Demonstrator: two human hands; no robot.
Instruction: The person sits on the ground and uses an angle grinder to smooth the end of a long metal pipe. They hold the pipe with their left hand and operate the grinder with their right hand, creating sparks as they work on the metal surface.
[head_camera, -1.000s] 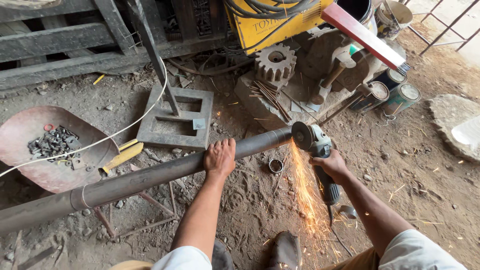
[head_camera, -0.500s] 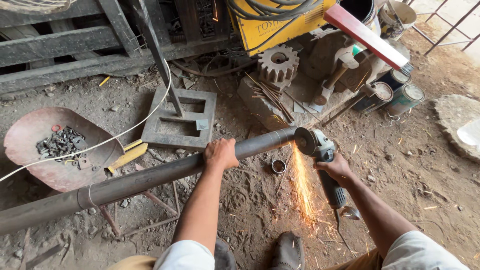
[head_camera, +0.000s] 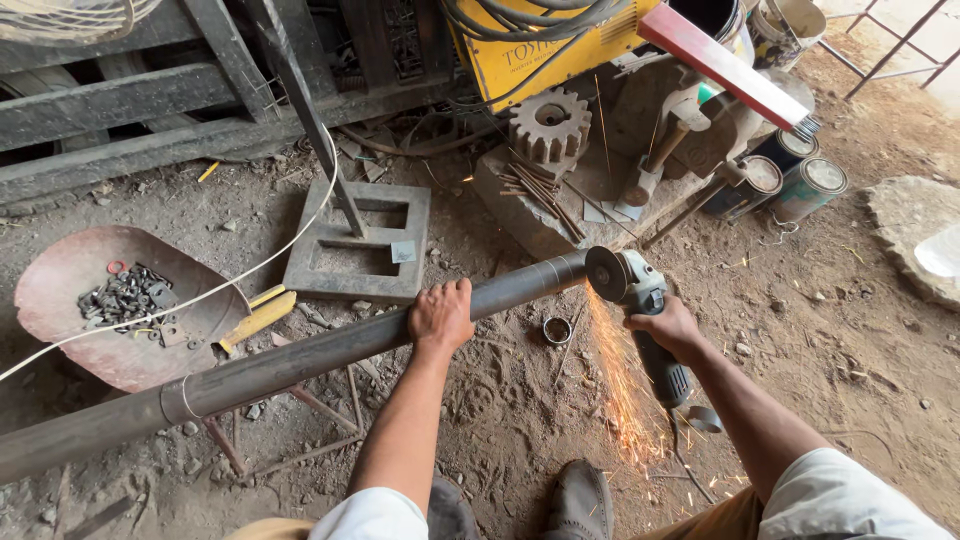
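Nearest the camera, two dark shoes (head_camera: 578, 500) stand on the dirt floor (head_camera: 860, 370), with orange sparks (head_camera: 622, 385) falling onto the ground just in front of them. The right hand (head_camera: 668, 327) has its grip clamped around the body of an angle grinder (head_camera: 640, 310), whose handle and cord trail back toward the person. The grinder's disc (head_camera: 606, 273) touches the cut end of a long dark steel pipe (head_camera: 300, 362). The left hand (head_camera: 441, 314) lies over the top of that pipe, fingers closed around it, a little way back from the end being ground. The pipe runs from the disc down and left to the picture's edge, resting on a low frame of thin rusty rods (head_camera: 300, 420). A small metal ring (head_camera: 557, 330) lies on the dirt under the pipe's end.

Beyond the pipe, at left, a rusty shovel blade (head_camera: 70, 300) holds a heap of small washers and nuts (head_camera: 125, 295). A square steel base plate (head_camera: 350, 250) sits mid-ground. Farther off lie a toothed gear (head_camera: 549, 124), welding rods (head_camera: 535, 185), two tins (head_camera: 790, 180) and a yellow welding machine (head_camera: 560, 45).
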